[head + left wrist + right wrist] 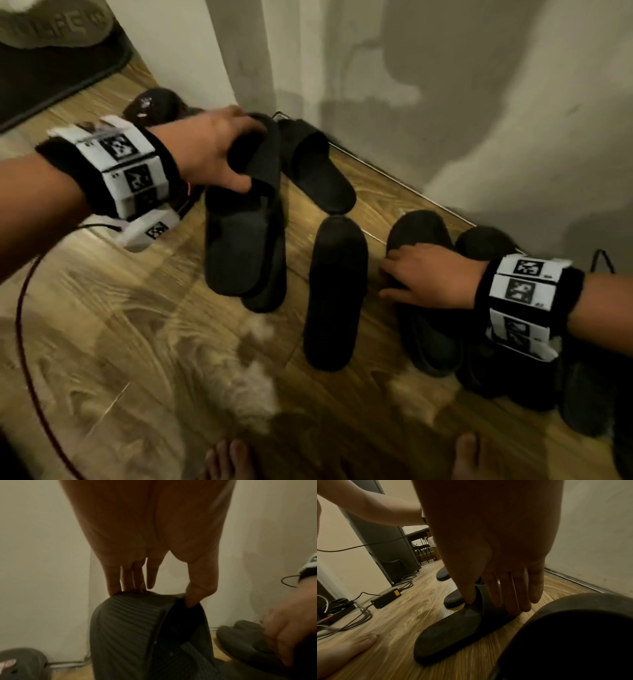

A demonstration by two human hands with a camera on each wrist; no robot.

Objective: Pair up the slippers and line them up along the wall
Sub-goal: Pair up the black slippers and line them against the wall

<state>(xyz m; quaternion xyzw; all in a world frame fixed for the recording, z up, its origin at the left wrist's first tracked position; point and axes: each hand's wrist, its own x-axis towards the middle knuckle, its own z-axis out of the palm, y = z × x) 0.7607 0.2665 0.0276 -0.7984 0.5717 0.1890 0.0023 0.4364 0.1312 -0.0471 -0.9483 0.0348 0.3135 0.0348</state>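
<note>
Your bare toes (226,459) sit nearest. Your right hand (428,274) pinches the ribbed black rubber slide slipper (453,631), heel toward you, toe near the grey wall (479,85). Your left hand (212,150) grips another black slide's strap (130,615), further left.

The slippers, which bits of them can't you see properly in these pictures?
- Slippers under the right wrist band, head view: the band and the picture's right edge hide them, so their number is unclear.
- Slipper in the left hand: it overlaps another below, hiding its outline.
- Clog, left wrist view: cut off by the corner, its print blurred.
- Near slipper, right wrist view: too dark and close.
</note>
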